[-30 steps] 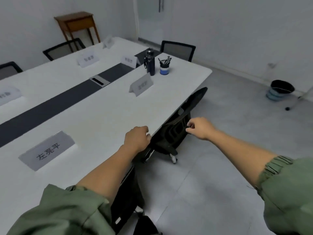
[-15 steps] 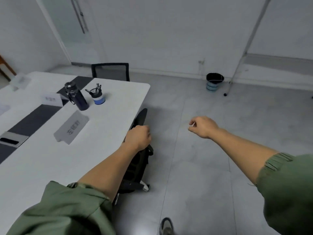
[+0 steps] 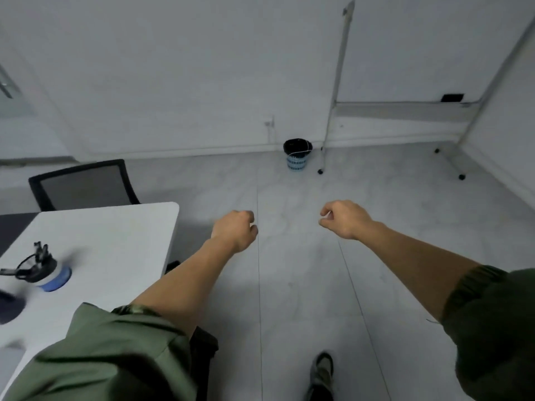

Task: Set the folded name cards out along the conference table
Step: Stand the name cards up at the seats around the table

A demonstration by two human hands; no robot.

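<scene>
Head view. We see the left hand [image 3: 234, 230] and the right hand [image 3: 344, 219] held out over the floor, fingers curled into fists that grip nothing. Only a corner of the conference table [image 3: 115, 227] shows, bearing a pen cup [image 3: 47, 274]. No name card is in view, so we cannot judge progress.

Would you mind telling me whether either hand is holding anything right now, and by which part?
The left hand is curled into a fist with nothing visible in its grip. Whether the right hand pinches something tiny between thumb and fingers cannot be told.
</scene>
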